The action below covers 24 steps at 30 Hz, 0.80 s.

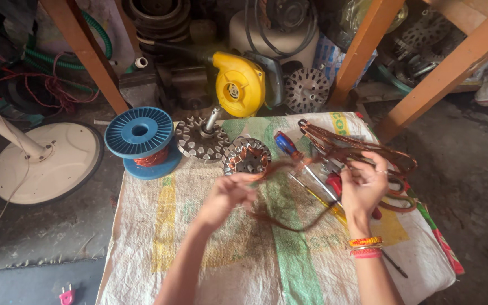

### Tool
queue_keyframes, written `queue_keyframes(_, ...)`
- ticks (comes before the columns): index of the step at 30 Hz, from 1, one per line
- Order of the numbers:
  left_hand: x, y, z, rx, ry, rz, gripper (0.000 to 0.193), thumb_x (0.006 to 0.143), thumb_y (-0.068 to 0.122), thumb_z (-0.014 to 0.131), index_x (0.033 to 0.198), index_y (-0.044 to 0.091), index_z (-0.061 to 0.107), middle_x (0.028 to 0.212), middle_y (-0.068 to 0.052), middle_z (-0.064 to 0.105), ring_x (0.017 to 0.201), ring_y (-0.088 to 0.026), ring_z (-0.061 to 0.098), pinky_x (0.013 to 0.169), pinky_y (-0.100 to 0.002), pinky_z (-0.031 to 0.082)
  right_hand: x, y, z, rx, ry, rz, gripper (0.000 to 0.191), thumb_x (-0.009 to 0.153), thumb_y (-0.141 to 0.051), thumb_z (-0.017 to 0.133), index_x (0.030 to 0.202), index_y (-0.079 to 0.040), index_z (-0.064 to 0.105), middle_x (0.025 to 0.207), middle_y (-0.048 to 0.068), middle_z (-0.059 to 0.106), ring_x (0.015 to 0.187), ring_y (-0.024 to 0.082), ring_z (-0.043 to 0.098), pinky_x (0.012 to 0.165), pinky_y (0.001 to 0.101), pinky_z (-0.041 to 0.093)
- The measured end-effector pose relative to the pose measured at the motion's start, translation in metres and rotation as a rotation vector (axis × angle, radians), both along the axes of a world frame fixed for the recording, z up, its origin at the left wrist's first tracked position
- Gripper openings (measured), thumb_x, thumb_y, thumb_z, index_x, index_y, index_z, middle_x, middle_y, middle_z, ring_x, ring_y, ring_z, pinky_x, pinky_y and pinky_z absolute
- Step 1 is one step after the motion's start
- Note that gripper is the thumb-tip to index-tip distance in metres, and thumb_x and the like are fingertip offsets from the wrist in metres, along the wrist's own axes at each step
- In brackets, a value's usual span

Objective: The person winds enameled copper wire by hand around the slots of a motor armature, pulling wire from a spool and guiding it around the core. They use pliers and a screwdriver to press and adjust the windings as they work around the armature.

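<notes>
While both hands pinch | copper wire loop [289, 225] sags between: left hand [227, 195], right hand [362, 186].

Left hand [228, 195] and right hand [364, 183] grip copper coil [289, 225] over sack [266, 265]; stator [247, 156], screwdriver [285, 143], blue spool [140, 135] beyond.

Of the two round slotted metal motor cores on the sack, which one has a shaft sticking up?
The left slotted metal core, beside the blue wire spool; a shaft rises from its centre. The right core shows none.

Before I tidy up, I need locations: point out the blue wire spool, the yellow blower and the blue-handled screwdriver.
blue wire spool [139, 131]: head view, top flange.
yellow blower [239, 85]: head view, round housing.
blue-handled screwdriver [284, 143]: head view, handle.
</notes>
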<state>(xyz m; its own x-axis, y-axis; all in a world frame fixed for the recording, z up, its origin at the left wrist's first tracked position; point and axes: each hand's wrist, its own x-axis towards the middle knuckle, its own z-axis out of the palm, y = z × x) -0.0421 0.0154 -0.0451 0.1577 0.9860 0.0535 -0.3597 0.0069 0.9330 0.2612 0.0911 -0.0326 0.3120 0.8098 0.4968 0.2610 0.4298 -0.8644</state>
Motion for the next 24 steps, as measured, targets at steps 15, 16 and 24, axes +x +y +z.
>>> queue_keyframes(15,-0.049,0.009,-0.001,0.044,-0.381,0.264,0.035,0.082,-0.010,0.071,0.111,0.009,0.066,0.068,0.004,0.064,0.055,-0.006,0.041,0.054,-0.024,0.030,0.019,0.015,-0.022,-0.193,0.414,-0.026,0.059,0.077,0.024,0.060,0.125,-0.009,0.054,0.098,0.010,0.071,0.080,0.010,0.067,0.061,0.0237,0.053)
queue_keyframes(16,-0.046,0.008,-0.001,0.030,-0.374,0.278,0.036,0.082,-0.011,0.069,0.112,0.010,0.064,0.068,0.002,0.065,0.055,-0.007,0.040,0.054,-0.024,0.030,0.019,0.015,-0.021,-0.165,0.377,0.012,0.057,0.079,0.024,0.059,0.126,-0.008,0.054,0.098,0.010,0.071,0.082,0.010,0.068,0.062,0.0228,0.053)
queue_keyframes(24,-0.018,0.007,-0.002,-0.006,0.123,0.234,0.028,0.087,0.003,0.068,0.114,0.008,0.074,0.066,0.003,0.064,0.052,-0.007,0.035,0.050,-0.024,0.025,-0.008,-0.024,0.014,-0.006,-0.409,-0.184,0.065,0.075,0.014,0.067,0.136,-0.004,0.052,0.112,0.011,0.073,0.101,0.023,0.065,0.092,0.0361,0.052)
